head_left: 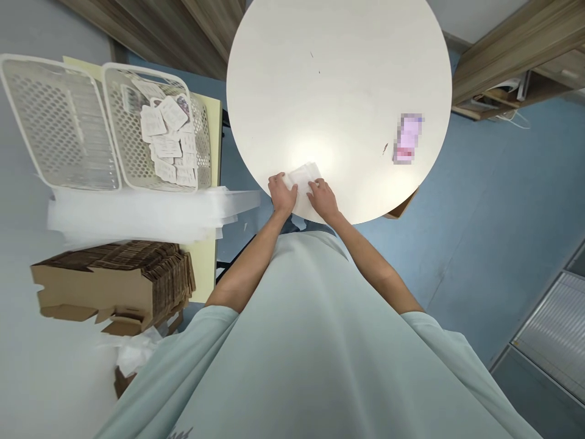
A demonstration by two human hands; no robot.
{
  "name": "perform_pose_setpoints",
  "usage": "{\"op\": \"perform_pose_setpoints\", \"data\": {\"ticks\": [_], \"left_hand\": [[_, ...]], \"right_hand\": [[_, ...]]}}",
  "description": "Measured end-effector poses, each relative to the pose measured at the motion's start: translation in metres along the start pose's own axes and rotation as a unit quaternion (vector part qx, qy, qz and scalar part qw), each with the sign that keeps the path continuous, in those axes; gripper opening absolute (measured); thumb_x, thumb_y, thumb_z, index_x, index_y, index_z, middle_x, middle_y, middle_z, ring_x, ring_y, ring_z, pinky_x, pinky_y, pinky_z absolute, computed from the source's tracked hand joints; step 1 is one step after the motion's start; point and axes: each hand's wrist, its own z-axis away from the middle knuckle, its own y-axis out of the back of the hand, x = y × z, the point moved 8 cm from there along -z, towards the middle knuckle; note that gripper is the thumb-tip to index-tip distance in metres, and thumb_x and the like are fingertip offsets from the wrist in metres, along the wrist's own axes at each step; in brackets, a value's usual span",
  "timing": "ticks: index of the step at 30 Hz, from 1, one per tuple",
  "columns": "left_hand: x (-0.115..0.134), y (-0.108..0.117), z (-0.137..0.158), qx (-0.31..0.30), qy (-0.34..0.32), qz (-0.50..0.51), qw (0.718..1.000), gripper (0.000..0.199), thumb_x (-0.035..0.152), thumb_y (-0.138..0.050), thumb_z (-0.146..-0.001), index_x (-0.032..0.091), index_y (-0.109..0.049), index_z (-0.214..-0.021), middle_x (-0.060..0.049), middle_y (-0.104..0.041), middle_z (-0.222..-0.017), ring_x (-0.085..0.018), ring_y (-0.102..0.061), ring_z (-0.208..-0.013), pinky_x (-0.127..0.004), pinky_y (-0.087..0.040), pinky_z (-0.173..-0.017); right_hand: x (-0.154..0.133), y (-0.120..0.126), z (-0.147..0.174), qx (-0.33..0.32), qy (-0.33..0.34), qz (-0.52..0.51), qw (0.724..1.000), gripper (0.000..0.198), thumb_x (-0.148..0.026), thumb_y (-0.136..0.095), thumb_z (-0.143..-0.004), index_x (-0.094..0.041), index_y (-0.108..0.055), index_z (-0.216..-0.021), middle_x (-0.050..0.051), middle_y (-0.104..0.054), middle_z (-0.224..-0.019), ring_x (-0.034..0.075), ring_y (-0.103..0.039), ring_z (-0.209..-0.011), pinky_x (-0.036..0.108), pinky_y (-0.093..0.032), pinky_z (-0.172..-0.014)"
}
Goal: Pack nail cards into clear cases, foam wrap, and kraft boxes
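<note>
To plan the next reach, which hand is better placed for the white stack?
Probably the left hand: the stack is to its left; the right hand is farther. Both touch the white piece.

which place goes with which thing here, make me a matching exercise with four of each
Things
1. thin white material
2. small white items
3. brown cardboard stack
4. blurred pink item

Places
A. beside long white sheets
B. toward the right side of the round table
C. between the left hand and right hand
D. heaped inside a perforated basket

Pairs: 1-C, 2-D, 3-A, 4-B
</note>
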Motion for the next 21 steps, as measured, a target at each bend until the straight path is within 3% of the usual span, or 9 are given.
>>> {"op": "perform_pose_setpoints", "data": {"ticks": [3, 6, 12, 17, 21], "left_hand": [[-0.011, 0.002, 0.01, -0.029, 0.044, 0.006, 0.999, 0.051, 0.035, -0.078, -0.102, 0.021, -0.057, -0.147, -0.019, -0.065, -0.147, -0.031, -0.074, -0.127, -0.051, -0.054, -0.122], [-0.008, -0.001, 0.016, -0.065, 0.038, 0.023, 0.997, 0.045, 0.037, -0.077, -0.104, 0.022, -0.059, -0.142, -0.016, -0.07, -0.141, -0.028, -0.077, -0.113, -0.05, -0.057, -0.117], [0.017, -0.003, 0.004, -0.091, -0.065, 0.021, 0.993, 0.04, 0.025, -0.07, -0.103, 0.021, -0.063, -0.143, -0.02, -0.067, -0.15, -0.036, -0.069, -0.138, -0.053, -0.053, -0.124], [0.023, -0.005, -0.01, -0.156, -0.103, 0.006, 0.982, 0.031, 0.018, -0.064, -0.104, 0.021, -0.068, -0.135, -0.016, -0.07, -0.145, -0.033, -0.073, -0.127, -0.05, -0.057, -0.119], [0.01, 0.016, -0.023, -0.147, -0.095, 0.0, 0.985, 0.032, 0.015, -0.065, -0.103, 0.021, -0.068, -0.134, -0.016, -0.07, -0.145, -0.031, -0.073, -0.125, -0.047, -0.058, -0.116]], "right_hand": [[0.003, -0.01, 0.004, -0.003, -0.054, -0.028, 0.998, 0.039, -0.029, -0.041, -0.121, -0.022, -0.072, -0.143, 0.019, -0.073, -0.138, 0.034, -0.075, -0.121, 0.051, -0.065, -0.108], [-0.001, -0.011, 0.006, 0.011, -0.076, -0.051, 0.996, 0.039, -0.035, -0.04, -0.122, -0.023, -0.075, -0.133, 0.017, -0.075, -0.127, 0.033, -0.076, -0.114, 0.048, -0.065, -0.103], [-0.005, -0.008, 0.012, 0.041, -0.136, -0.065, 0.988, 0.036, -0.029, -0.044, -0.118, -0.02, -0.072, -0.139, 0.019, -0.07, -0.134, 0.033, -0.074, -0.114, 0.047, -0.064, -0.1], [-0.009, -0.013, 0.015, 0.089, -0.164, -0.097, 0.978, 0.033, -0.024, -0.044, -0.116, -0.02, -0.071, -0.135, 0.016, -0.068, -0.134, 0.028, -0.072, -0.112, 0.043, -0.061, -0.105], [-0.028, -0.016, -0.007, 0.093, -0.152, -0.094, 0.979, 0.032, -0.021, -0.044, -0.115, -0.018, -0.07, -0.133, 0.016, -0.068, -0.135, 0.027, -0.069, -0.112, 0.041, -0.058, -0.107]]}}
